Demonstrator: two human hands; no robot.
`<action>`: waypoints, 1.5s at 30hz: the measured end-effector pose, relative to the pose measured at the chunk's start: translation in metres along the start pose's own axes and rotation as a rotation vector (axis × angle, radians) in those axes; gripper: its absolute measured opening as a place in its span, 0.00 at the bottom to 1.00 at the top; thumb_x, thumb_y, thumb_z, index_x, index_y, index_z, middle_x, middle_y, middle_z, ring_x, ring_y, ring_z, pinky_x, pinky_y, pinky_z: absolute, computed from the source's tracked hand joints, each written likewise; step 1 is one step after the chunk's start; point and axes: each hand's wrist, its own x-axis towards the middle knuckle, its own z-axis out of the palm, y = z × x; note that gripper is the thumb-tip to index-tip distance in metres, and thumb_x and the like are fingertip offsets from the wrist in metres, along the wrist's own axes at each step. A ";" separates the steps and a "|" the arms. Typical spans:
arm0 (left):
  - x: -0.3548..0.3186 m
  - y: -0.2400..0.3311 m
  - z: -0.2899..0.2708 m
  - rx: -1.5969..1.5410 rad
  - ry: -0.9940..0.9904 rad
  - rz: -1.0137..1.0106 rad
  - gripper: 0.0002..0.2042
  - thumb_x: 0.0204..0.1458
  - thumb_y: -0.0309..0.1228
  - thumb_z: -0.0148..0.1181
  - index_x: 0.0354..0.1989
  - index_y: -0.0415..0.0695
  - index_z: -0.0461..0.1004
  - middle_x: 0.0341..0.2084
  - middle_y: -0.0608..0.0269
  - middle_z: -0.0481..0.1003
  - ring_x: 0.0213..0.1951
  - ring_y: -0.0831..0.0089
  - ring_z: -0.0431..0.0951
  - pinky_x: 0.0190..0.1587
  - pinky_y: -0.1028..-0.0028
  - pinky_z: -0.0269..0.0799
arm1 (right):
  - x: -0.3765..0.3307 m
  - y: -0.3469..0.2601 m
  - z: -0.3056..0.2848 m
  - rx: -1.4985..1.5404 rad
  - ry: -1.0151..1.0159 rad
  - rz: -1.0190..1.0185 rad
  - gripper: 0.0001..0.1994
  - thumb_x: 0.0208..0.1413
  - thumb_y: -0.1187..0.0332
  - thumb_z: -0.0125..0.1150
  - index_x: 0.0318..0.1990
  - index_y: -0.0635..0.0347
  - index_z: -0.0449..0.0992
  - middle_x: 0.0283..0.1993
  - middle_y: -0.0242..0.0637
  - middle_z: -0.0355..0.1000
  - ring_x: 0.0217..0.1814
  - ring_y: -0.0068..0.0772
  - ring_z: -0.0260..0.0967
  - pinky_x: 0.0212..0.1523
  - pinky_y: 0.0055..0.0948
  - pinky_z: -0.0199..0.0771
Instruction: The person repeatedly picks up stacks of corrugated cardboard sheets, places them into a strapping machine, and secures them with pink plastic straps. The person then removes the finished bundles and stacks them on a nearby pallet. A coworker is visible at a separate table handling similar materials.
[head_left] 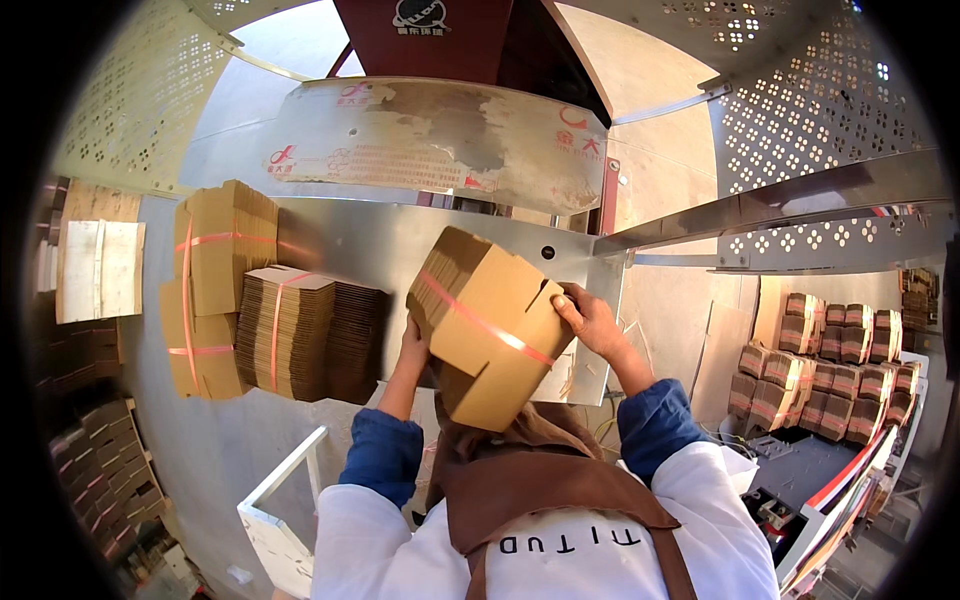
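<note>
Between my two hands is a bundle of flat brown cardboard pieces (490, 290), tied round with a pink strap, held tilted over the front of a metal table. My right hand (593, 322) grips its right edge, thumb on the top face. At the lower left side my left hand (411, 350) presses against the bundle, its fingers mostly hidden beneath. To the left stands a strapped cardboard bundle (283, 330) with a darker stack of cardboard (357, 340) beside it. Taller strapped bundles (215, 265) stand behind and left of those.
The metal table (350, 235) runs across in front of me, with a worn printed panel (400, 140) beyond it. At the right, several strapped bundles (800, 385) stand in rows near a metal rail (780, 205). A white metal frame (285, 490) stands at lower left.
</note>
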 end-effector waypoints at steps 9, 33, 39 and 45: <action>0.061 0.099 0.105 -0.239 -0.678 -0.258 0.21 0.57 0.36 0.57 0.56 0.38 0.69 0.49 0.57 0.75 0.49 0.72 0.74 0.51 0.73 0.69 | -0.064 0.040 -0.042 -0.226 0.286 0.264 0.30 0.56 0.44 0.55 0.50 0.68 0.72 0.38 0.55 0.76 0.43 0.53 0.75 0.44 0.42 0.73; -0.173 0.027 -0.209 -0.449 1.057 -0.169 0.17 0.63 0.42 0.46 0.50 0.41 0.67 0.45 0.60 0.71 0.47 0.70 0.73 0.50 0.71 0.68 | 0.146 -0.195 0.157 -0.040 -0.354 -0.330 0.30 0.64 0.44 0.40 0.57 0.65 0.68 0.55 0.50 0.70 0.58 0.51 0.66 0.59 0.38 0.63; -0.098 0.024 -0.239 -1.202 0.656 -0.196 0.28 0.61 0.54 0.41 0.59 0.44 0.64 0.55 0.58 0.69 0.57 0.63 0.69 0.57 0.64 0.67 | 0.198 -0.213 0.324 0.113 -0.826 0.164 0.39 0.59 0.35 0.39 0.62 0.64 0.64 0.62 0.51 0.65 0.65 0.49 0.60 0.64 0.37 0.56; -0.069 0.043 -0.188 -1.270 0.267 -0.030 0.31 0.61 0.57 0.37 0.62 0.46 0.62 0.59 0.61 0.67 0.59 0.62 0.67 0.60 0.61 0.65 | 0.177 -0.268 0.226 -0.309 -0.554 -0.386 0.38 0.56 0.38 0.48 0.65 0.59 0.60 0.66 0.51 0.58 0.68 0.49 0.54 0.67 0.36 0.52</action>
